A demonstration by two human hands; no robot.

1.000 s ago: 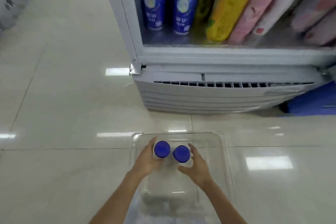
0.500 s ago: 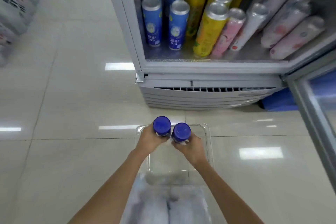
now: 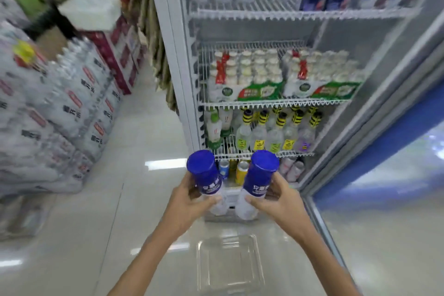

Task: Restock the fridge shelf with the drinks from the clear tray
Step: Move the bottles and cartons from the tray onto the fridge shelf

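1. Between the tray and the open fridge, the left hand point(image 3: 189, 202) curls round the left bottle point(image 3: 207, 176), fingers wrapped across its pale lower body.
2. The right hand point(image 3: 280, 199) clamps the right bottle point(image 3: 259, 175) the same way.
3. Both bottles have blue caps. The caps lean apart and the bases sit near each other, not touching.
4. The clear tray point(image 3: 260, 269) lies on the floor point(image 3: 96, 223) below the forearms.
5. Beyond the bottles, the fridge point(image 3: 168, 55) shows a wire shelf point(image 3: 295, 154) of drinks, with its door point(image 3: 396, 139) swung right.
6. Water packs point(image 3: 60, 115) are stacked at the left.
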